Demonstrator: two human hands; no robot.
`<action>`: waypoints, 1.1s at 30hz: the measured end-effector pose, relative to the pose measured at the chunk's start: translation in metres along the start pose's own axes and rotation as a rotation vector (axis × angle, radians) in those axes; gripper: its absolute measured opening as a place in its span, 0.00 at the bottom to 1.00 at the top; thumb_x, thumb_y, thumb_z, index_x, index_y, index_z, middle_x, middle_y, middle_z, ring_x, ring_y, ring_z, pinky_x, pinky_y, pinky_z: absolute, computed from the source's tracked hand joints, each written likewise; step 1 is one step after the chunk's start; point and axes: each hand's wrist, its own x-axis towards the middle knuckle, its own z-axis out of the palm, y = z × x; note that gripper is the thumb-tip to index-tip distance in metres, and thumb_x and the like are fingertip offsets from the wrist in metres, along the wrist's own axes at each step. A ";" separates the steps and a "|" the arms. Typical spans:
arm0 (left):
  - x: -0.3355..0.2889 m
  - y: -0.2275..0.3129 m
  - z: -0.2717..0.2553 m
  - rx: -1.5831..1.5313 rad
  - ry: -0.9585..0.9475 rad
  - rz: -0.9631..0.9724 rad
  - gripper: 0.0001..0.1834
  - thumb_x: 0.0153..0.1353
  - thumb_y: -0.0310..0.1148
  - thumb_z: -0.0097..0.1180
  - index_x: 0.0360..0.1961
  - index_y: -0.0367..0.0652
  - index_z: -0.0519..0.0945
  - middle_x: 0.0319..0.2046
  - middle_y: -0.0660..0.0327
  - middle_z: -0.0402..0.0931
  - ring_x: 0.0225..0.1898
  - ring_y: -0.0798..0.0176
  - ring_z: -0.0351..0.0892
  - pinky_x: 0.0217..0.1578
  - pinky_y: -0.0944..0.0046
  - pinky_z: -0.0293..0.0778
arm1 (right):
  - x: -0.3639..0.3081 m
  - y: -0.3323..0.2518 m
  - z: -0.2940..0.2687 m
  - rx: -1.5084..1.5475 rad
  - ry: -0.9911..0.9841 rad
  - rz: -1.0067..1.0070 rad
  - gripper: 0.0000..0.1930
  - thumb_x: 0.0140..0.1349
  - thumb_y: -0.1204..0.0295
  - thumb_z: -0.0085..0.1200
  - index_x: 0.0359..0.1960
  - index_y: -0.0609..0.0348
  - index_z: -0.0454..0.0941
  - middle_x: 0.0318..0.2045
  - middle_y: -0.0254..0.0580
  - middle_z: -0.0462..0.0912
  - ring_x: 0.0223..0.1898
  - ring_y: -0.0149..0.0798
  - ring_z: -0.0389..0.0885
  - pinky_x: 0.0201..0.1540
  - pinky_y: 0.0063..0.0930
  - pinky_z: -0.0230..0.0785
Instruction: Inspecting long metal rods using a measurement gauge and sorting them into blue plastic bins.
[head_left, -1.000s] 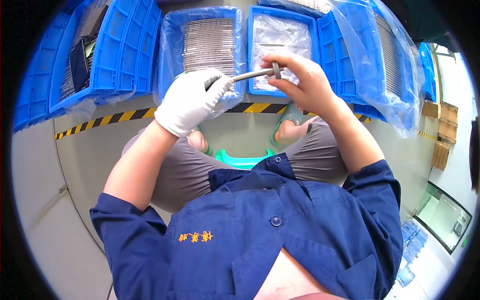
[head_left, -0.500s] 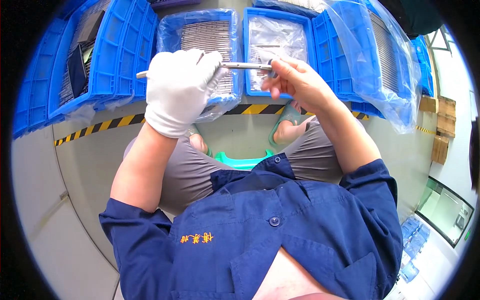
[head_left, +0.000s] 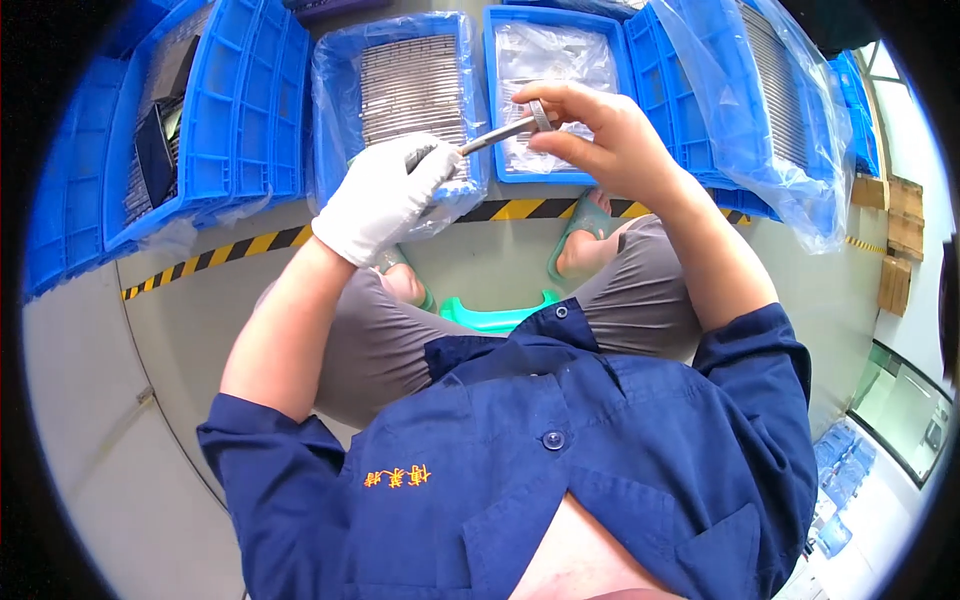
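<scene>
My left hand [head_left: 378, 197], in a white glove, is closed around a slim metal rod [head_left: 497, 134]. The rod slants up to the right out of the glove; its other end is hidden in the palm. On the rod's right end sits a dark knurled metal ring [head_left: 541, 116]. My bare right hand [head_left: 618, 140] has its index finger above this ring and its thumb below, curled about it. Just beyond my hands stands a blue crate [head_left: 327, 95] lined with clear plastic and holding rows of metal rods [head_left: 410, 85].
A second blue crate [head_left: 490, 60] at right holds rods under clear plastic. Tilted blue crates stand at left [head_left: 225, 120] and right [head_left: 665, 105]. A green stool [head_left: 490, 318] is between my legs; black-yellow tape [head_left: 515, 209] crosses the floor. Wooden blocks [head_left: 905, 215] lie far right.
My left hand has dropped slightly, and the rod now tilts up to the right instead of lying nearly level. The right fingers have shifted around the ring, which shows more clearly.
</scene>
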 end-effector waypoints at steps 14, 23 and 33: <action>-0.005 0.019 0.004 0.178 0.337 0.098 0.09 0.51 0.32 0.53 0.32 0.39 0.76 0.24 0.54 0.75 0.26 0.60 0.76 0.29 0.66 0.70 | 0.002 0.010 0.011 0.870 0.071 0.313 0.21 0.57 0.70 0.49 0.53 0.59 0.63 0.37 0.37 0.75 0.35 0.26 0.74 0.44 0.21 0.66; -0.009 0.035 0.008 -0.235 0.005 -0.254 0.11 0.55 0.33 0.50 0.37 0.37 0.72 0.18 0.66 0.70 0.16 0.77 0.65 0.18 0.77 0.62 | 0.003 0.024 0.011 0.998 0.042 0.382 0.16 0.60 0.68 0.45 0.48 0.61 0.67 0.36 0.37 0.75 0.33 0.25 0.72 0.43 0.21 0.66; -0.012 0.035 0.011 -0.282 -0.039 -0.261 0.13 0.52 0.31 0.54 0.37 0.37 0.72 0.21 0.63 0.71 0.19 0.76 0.67 0.21 0.76 0.64 | 0.001 0.024 0.011 1.180 -0.013 0.350 0.18 0.60 0.69 0.44 0.52 0.60 0.64 0.37 0.38 0.75 0.34 0.25 0.72 0.42 0.22 0.66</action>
